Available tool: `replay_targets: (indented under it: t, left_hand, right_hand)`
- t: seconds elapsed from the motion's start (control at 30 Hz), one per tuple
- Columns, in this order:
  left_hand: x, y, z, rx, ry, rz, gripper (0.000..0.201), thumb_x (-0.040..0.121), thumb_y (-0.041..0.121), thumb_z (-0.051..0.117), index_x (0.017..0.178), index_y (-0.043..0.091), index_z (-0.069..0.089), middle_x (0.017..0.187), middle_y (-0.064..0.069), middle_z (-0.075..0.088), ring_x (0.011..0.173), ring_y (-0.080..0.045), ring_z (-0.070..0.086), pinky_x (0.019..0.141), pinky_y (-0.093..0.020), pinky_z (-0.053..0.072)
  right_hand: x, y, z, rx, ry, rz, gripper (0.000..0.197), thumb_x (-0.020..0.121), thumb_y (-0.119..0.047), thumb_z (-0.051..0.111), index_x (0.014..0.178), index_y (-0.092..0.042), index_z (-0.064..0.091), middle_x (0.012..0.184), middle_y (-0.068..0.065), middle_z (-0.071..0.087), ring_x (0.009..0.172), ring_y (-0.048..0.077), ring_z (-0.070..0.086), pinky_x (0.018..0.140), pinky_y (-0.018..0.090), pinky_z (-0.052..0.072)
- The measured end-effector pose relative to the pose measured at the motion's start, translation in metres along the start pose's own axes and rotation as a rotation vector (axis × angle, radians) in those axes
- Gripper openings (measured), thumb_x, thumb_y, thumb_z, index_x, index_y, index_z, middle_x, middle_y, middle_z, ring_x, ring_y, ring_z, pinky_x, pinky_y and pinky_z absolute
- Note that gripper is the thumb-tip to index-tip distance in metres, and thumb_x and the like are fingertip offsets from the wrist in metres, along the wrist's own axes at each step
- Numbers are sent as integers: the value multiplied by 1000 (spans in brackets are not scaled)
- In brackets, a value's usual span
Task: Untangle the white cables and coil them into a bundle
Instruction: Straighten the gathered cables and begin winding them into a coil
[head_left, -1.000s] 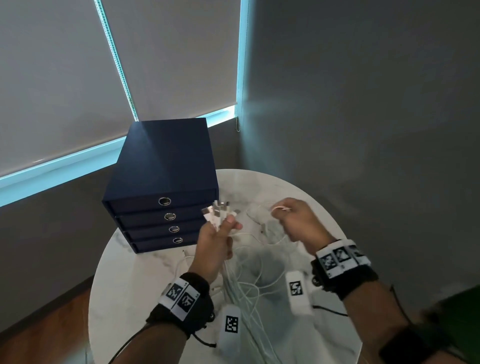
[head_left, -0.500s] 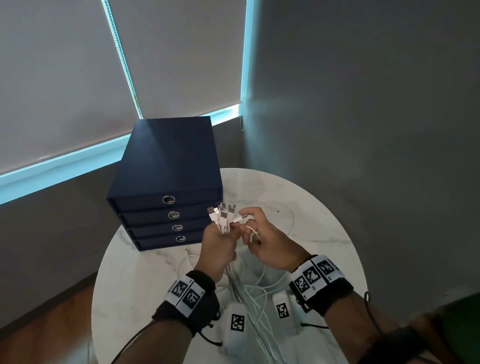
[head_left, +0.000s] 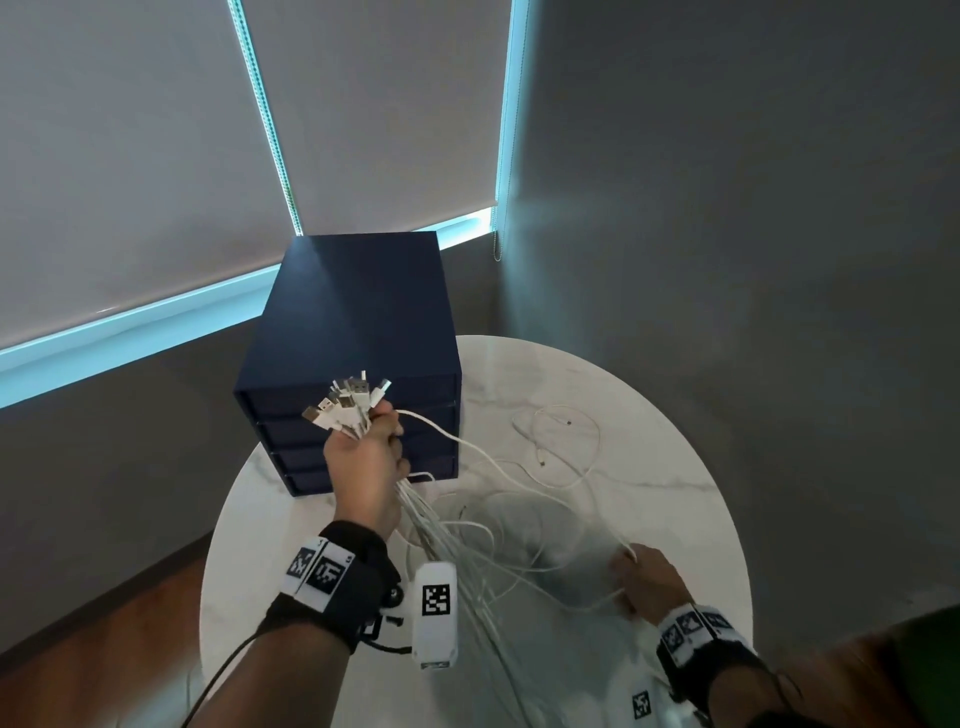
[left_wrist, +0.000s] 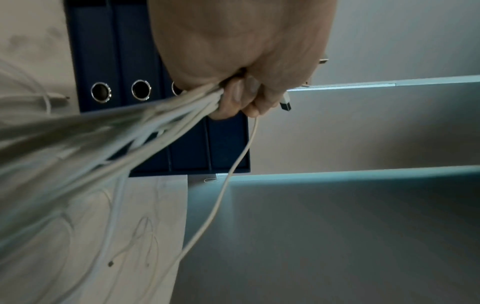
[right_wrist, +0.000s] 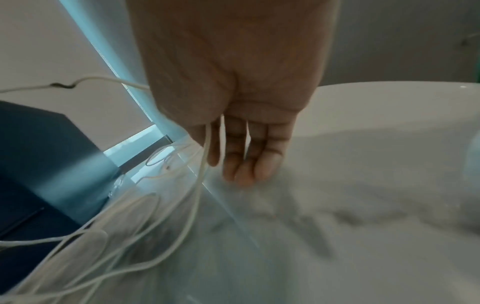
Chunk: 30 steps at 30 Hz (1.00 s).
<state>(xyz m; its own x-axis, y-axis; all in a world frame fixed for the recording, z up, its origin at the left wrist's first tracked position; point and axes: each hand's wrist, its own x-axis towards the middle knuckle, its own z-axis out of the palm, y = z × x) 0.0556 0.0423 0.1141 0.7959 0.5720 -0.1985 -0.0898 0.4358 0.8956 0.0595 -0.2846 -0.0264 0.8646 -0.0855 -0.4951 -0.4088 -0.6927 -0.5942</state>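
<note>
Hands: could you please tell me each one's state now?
Left hand: grips the white cables.
Right hand: straight fingers touch them; grip cannot be told.

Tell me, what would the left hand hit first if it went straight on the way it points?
Probably the blue drawer box, straight ahead of the left hand; the cable plugs it grips would likely touch first. Depth is unclear.

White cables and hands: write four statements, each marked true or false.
1. The left hand grips the white cables just below their plug ends. True.
2. The plug ends lie on the round marble table. False: they stick up from the left fist.
3. The dark blue drawer box stands on the table. True.
4. The right hand rests on the box. False: it holds a cable strand nearer the person.
</note>
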Motion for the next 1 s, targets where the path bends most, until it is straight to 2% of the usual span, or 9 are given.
replay_targets:
  t: [0.13, 0.23, 0.33, 0.5, 0.67, 0.77, 0.83, 0.93, 1.0]
  left_hand:
    - [-6, -12, 4, 153, -23, 68, 21, 92, 5, 62, 79, 18, 70, 67, 3, 57, 50, -9, 39, 48, -22, 29]
    - [-22, -15, 17, 271, -230, 101, 8, 88, 2, 66, 92, 0, 73, 56, 15, 55, 43, 0, 40, 47, -22, 31]
    - [-40, -20, 28, 315, -456, 65, 12, 94, 9, 64, 88, 5, 74, 48, 12, 44, 40, -7, 30, 42, -19, 26]
    - [-46, -23, 23, 207, -599, -69, 23, 89, 23, 64, 91, 0, 70, 75, -12, 41, 46, -13, 17, 45, -21, 15]
    - [-44, -26, 11, 341, -557, -102, 27, 99, 8, 57, 73, 3, 62, 51, -4, 32, 40, -10, 22, 41, -20, 20]
    - [-33, -28, 9, 250, -428, -129, 32, 97, 13, 61, 66, 8, 60, 53, -2, 30, 40, -9, 21, 42, -20, 18]
    - [-28, -26, 9, 156, -374, -125, 25, 97, 14, 60, 73, 8, 63, 64, -4, 37, 41, -10, 21, 42, -20, 18]
    - [-24, -19, 13, 35, -331, -139, 19, 99, 13, 57, 83, 5, 64, 68, -6, 45, 40, -7, 25, 40, -19, 22]
    - [-22, -12, 15, -18, -318, -149, 15, 99, 15, 58, 92, 3, 64, 69, -6, 47, 40, -7, 26, 39, -20, 23]
  right_hand:
    - [-31, -56, -10, 512, -260, 121, 47, 100, -30, 53, 73, 8, 62, 61, 25, 64, 49, 31, 64, 55, 41, 57]
    - [-59, -128, -30, 717, -379, -111, 41, 98, -30, 55, 76, 3, 63, 71, 26, 66, 58, 32, 68, 56, 37, 58]
    - [-80, -188, -50, 826, -478, -344, 30, 93, -23, 59, 74, 0, 61, 77, 25, 67, 63, 32, 70, 61, 36, 61]
    - [-84, -250, -88, 1061, -187, -527, 23, 97, -13, 57, 76, -2, 56, 74, 18, 66, 63, 33, 70, 58, 30, 61]
    - [-75, -265, -122, 1307, -39, -640, 18, 100, -11, 52, 83, -5, 54, 72, 10, 67, 69, 32, 73, 73, 39, 62]
    - [-69, -257, -111, 1268, -107, -602, 10, 97, -7, 54, 106, -2, 57, 99, 17, 67, 81, 37, 73, 76, 37, 62]
    - [-62, -241, -89, 1131, -159, -532, 29, 95, -5, 59, 122, 0, 52, 116, 17, 62, 86, 39, 72, 71, 35, 61]
    - [-53, -208, -55, 853, -145, -453, 56, 89, -9, 68, 139, -4, 43, 142, 7, 47, 96, 35, 71, 84, 42, 59]
    - [-54, -189, -38, 684, -35, -525, 57, 87, -16, 71, 140, -11, 48, 139, 3, 54, 98, 25, 71, 91, 46, 56]
